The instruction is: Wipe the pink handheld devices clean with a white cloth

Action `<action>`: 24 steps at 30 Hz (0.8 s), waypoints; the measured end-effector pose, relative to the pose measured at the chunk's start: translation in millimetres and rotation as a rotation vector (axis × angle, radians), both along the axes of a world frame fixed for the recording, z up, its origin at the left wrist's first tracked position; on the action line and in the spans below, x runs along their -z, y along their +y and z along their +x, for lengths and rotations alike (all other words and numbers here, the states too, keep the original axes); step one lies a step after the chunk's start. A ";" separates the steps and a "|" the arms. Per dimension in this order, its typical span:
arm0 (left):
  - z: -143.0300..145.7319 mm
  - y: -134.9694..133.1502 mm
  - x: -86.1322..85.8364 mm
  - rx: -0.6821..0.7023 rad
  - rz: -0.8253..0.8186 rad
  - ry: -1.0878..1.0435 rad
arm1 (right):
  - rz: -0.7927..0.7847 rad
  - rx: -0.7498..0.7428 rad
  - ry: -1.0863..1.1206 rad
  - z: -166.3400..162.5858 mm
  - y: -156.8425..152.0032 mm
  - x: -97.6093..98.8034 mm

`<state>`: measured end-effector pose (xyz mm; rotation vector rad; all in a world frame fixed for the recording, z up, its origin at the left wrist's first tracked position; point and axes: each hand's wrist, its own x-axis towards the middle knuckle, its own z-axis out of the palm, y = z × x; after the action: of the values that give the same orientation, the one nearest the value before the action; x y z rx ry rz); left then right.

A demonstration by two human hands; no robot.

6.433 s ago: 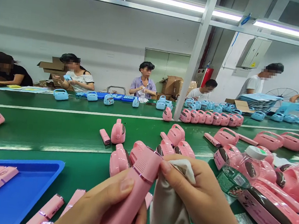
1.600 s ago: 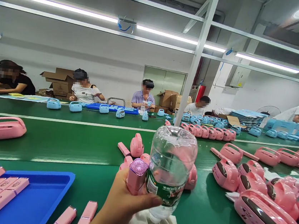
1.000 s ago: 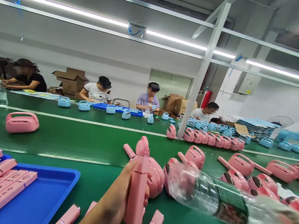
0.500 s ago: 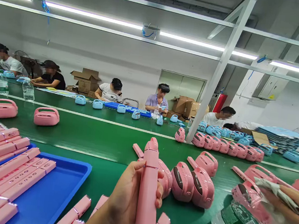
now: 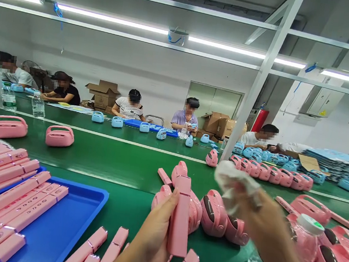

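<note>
My left hand (image 5: pixel 156 225) is wrapped round a long, boxy pink microphone (image 5: pixel 180 220) with a band near its upper end, held upright and tilted slightly. To its right, my right hand (image 5: pixel 256 201), smeared by motion, grips a crumpled white cloth (image 5: pixel 230 181). Cloth and microphone are apart. Behind both hands stand several glossy pink handled speakers (image 5: pixel 213 213) with dark front panels, some partly hidden. Below my left hand, more pink microphones (image 5: pixel 116 242) lie on the green bench (image 5: pixel 105 207).
At left, a blue tray (image 5: pixel 67 215) holds rows of pink microphones (image 5: pixel 17 205). A clear bottle (image 5: pixel 306 234) and more pink speakers (image 5: pixel 341 255) crowd the right. Two pink speakers (image 5: pixel 59 136) sit on the green belt (image 5: pixel 133 160). Across it, several people work among blue speakers.
My right hand has swung left and up with the cloth, from above the bottle at right towards the microphone. The microphone in my left hand has shifted slightly right and turned.
</note>
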<state>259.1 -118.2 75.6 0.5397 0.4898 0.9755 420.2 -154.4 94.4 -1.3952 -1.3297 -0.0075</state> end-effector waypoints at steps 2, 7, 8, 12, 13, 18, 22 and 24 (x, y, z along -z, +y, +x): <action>0.5 4.1 1.6 -0.012 -0.023 -0.060 | -0.042 -0.154 -0.092 -28.3 19.1 17.3; -14.2 22.0 -3.4 0.054 -0.251 -0.131 | 0.113 -0.517 -0.428 -79.0 20.5 78.7; -16.4 23.5 -4.5 0.098 -0.264 -0.134 | 0.124 -0.537 -0.440 -79.3 19.7 81.5; -11.8 17.6 -3.4 0.141 -0.087 -0.227 | 0.011 -0.625 -0.438 -61.1 34.1 53.5; -9.1 14.8 -2.2 0.140 -0.024 -0.239 | -0.039 -0.584 -0.365 -57.0 38.9 44.1; -11.9 15.5 1.5 0.114 -0.037 -0.260 | -0.047 -0.578 -0.326 -63.9 34.2 43.7; -15.6 20.4 3.5 0.190 -0.210 -0.305 | 0.074 -0.594 -0.555 -69.5 28.6 56.5; -7.9 14.8 5.0 0.204 -0.106 -0.319 | 0.058 -0.515 -0.449 -61.9 41.6 44.8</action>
<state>251.2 -103.4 70.7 0.3228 0.1944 0.8156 358.3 -112.8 49.5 -0.9978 -2.0192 -0.0151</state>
